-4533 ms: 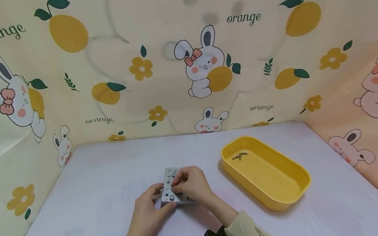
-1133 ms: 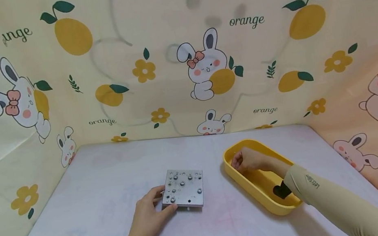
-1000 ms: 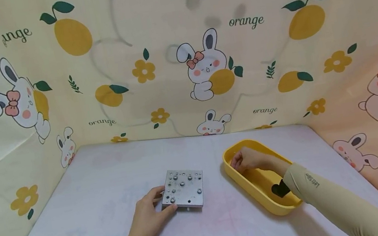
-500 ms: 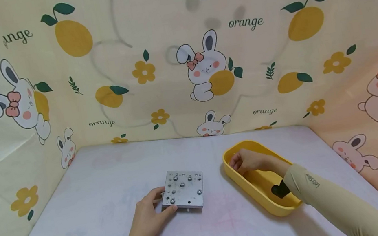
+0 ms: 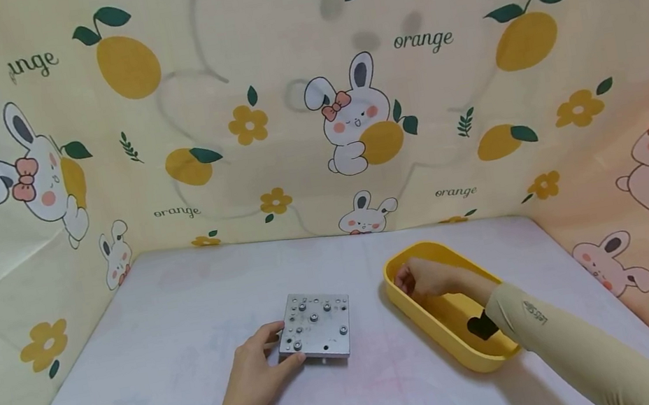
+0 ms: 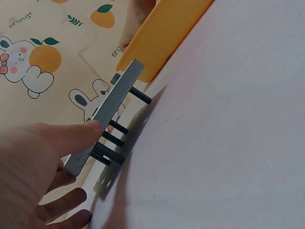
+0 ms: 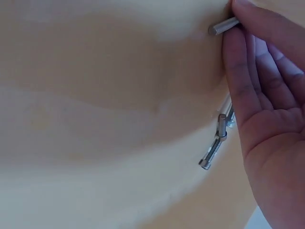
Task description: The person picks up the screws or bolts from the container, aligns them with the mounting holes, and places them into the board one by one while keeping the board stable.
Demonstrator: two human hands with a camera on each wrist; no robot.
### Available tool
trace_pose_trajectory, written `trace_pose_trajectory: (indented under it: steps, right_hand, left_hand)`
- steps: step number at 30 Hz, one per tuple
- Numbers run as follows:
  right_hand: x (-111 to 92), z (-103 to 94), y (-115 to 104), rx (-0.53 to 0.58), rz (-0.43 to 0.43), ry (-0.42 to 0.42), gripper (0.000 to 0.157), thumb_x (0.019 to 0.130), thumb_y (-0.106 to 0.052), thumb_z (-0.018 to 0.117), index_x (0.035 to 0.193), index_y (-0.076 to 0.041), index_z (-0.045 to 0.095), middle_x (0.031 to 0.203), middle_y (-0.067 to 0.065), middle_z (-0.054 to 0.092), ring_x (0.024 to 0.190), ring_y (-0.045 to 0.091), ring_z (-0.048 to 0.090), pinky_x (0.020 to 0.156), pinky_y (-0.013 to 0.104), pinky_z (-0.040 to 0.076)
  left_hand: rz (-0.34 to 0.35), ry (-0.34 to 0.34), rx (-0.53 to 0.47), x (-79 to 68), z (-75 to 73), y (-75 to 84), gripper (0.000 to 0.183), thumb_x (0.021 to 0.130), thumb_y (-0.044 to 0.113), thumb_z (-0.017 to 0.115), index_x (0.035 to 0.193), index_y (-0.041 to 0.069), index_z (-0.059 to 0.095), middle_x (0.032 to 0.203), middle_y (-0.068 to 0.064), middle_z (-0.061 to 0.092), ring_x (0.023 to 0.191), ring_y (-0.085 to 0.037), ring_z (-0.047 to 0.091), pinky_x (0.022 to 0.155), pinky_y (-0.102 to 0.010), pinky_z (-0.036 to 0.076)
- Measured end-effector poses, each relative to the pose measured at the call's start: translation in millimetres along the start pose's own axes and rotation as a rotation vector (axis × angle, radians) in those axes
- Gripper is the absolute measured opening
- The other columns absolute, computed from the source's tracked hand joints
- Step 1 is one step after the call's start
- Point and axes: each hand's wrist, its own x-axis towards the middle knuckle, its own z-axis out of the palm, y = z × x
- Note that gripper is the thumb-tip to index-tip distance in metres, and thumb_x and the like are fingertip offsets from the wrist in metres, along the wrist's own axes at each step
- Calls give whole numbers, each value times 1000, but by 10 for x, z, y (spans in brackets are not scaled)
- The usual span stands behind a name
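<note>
My left hand (image 5: 258, 369) grips a square metal plate (image 5: 315, 335) by its left edge, thumb on the near side. Several socket head screws stand in holes on its top. In the left wrist view, threaded shanks (image 6: 141, 95) stick out below the plate (image 6: 119, 95), which is raised off the table. My right hand (image 5: 428, 278) is inside the yellow tray (image 5: 483, 360), at its far left end. There its thumb and finger pinch a small metal pin (image 7: 223, 26), as the right wrist view shows; its other end is hidden by the fingers. Beside them lie a few loose screws (image 7: 209, 155).
The tray stands right of the plate on a white-covered table (image 5: 156, 385). Patterned cloth (image 5: 282, 96) hangs behind the table and on both sides. A black wrist camera (image 5: 481, 326) on the right forearm hangs low within the tray.
Since the oldest frame, my right hand has left the plate and gone right into the tray. Over the last second its fingers have moved only slightly; my left hand keeps its grip.
</note>
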Motion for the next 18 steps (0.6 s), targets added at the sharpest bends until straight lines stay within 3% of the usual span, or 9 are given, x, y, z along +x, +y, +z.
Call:
trace_pose_trajectory:
  steps: [10,18]
  right_hand:
    - [-18,-4,69,-51,-49,59,22,70,14,72,80,-4,67,73,1,63,68,15,57,61,25,49]
    - [-29,-1,72,-77,-29,80,23,70,13,75,80,-7,69,73,-1,65,68,15,59,62,27,52]
  left_hand:
    - [-2,-10,0,1,-9,20,60,77,27,85,129,9,61,117,-5,67,110,-28,61,99,-53,41]
    - [-14,-8,12,6,-12,25,60,77,27,86,129,10,61,116,-4,67,110,-27,60,100,-52,41]
